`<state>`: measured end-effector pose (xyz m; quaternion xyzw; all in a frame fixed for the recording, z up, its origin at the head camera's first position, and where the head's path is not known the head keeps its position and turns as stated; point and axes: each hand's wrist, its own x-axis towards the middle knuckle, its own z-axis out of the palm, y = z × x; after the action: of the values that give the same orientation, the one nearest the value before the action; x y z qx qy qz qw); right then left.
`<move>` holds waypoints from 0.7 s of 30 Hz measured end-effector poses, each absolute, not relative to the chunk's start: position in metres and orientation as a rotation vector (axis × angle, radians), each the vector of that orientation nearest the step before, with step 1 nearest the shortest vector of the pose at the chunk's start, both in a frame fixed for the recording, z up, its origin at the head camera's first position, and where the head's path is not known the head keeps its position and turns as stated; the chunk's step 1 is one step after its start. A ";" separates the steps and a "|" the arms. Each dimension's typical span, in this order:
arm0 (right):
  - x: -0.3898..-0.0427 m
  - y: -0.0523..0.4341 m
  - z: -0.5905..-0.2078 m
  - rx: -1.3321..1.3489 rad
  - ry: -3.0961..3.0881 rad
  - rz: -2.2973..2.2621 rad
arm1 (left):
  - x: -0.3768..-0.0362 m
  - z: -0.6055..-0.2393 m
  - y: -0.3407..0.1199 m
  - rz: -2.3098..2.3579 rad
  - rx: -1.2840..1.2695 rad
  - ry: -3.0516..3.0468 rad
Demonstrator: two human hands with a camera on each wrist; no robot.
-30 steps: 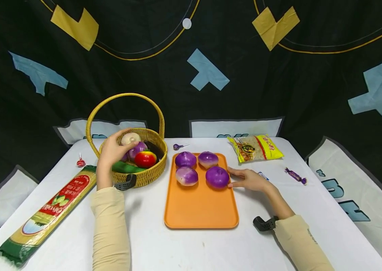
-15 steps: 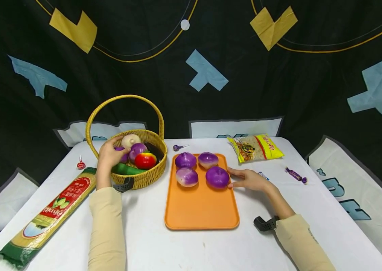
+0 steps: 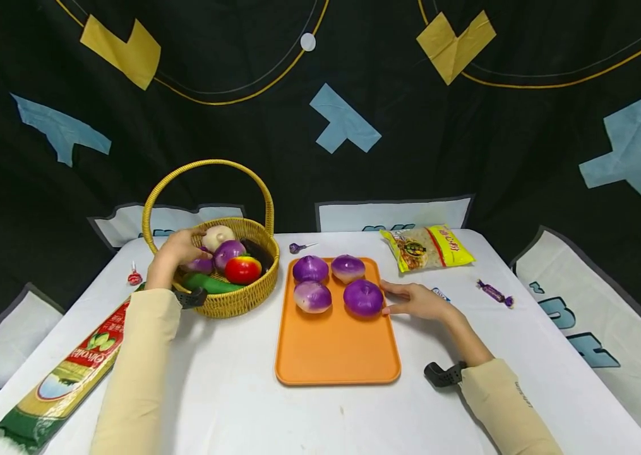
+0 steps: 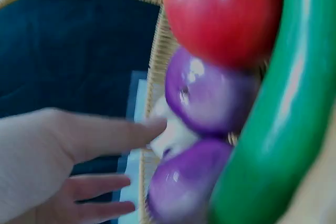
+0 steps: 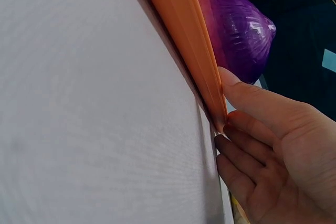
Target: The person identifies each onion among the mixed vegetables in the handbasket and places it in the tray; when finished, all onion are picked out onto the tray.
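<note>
My left hand (image 3: pixel 180 248) reaches over the left side of the wicker basket (image 3: pixel 235 308), close to a purple onion (image 4: pixel 184 187). Its thumb and fingers are spread in the left wrist view, with nothing held. Beside that onion lie a second purple onion (image 3: pixel 228 254), a white bulb (image 3: pixel 218 236), a red-yellow fruit or vegetable (image 3: pixel 243 270), a long green vegetable (image 3: pixel 215 284) and a dark eggplant (image 3: pixel 259 251). Several purple onions (image 3: pixel 364 298) sit on the orange tray (image 3: pixel 337 354). My right hand (image 3: pixel 419 301) touches the tray's right edge with loosely extended thumb and fingers.
A long green-and-gold packet (image 3: pixel 78 363) lies at the left. A yellow bag (image 3: pixel 428 248) is at the back right. Lollipops (image 3: pixel 134 275) and a purple-wrapped candy (image 3: pixel 495 294) lie around. The basket's tall handle (image 3: pixel 209 163) arches above it.
My left hand has lowered from above the white bulb to the basket's left side, by the purple onion, its forearm swinging left. My right hand stays at the tray edge.
</note>
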<state>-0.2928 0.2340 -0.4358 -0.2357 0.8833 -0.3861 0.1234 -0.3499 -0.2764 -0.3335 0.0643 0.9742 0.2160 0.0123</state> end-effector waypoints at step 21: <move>-0.294 0.235 -0.437 -0.695 2.597 -1.113 | -0.363 -0.327 -0.282 0.562 0.043 2.792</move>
<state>-0.2940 0.2346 -0.4372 -0.2373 0.8866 -0.3799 0.1156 -0.3633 -0.2824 -0.3271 0.0150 0.9697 0.1953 0.1463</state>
